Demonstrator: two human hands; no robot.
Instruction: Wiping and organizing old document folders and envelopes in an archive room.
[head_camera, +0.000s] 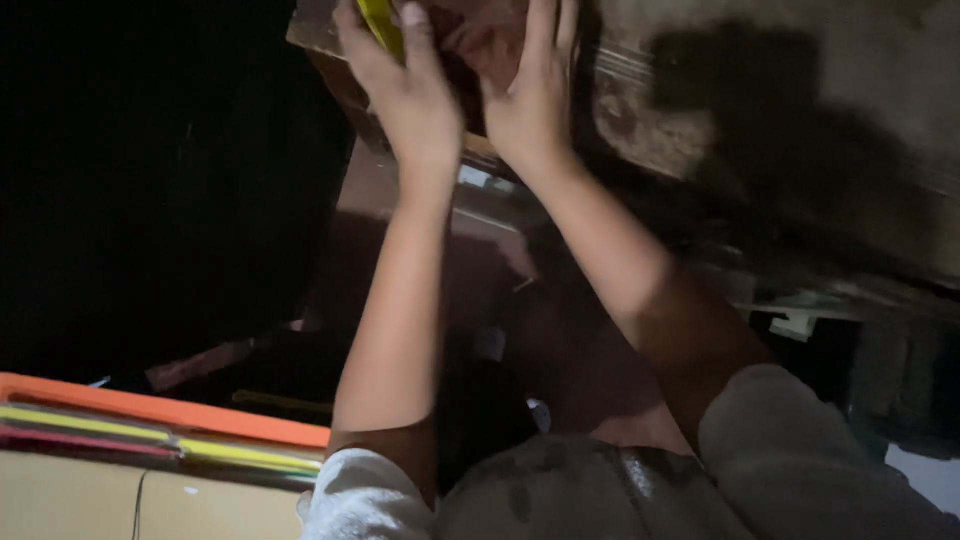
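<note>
The left hand (405, 85) has its grip closed around a yellow strip (380, 22), fingers curled over it at the top edge of the view. The right hand (535, 85) lies flat, fingers spread, pressed on a reddish-brown sheet (480, 40); it clasps nothing. The sheet rests on a worn wooden board (640, 110) at arm's reach. Risk: both arms are fully extended in dim light, so the strip may slip from the fingers, or the sheet may slide under the palm. An orange tray (150, 408) sits well apart, lower left.
</note>
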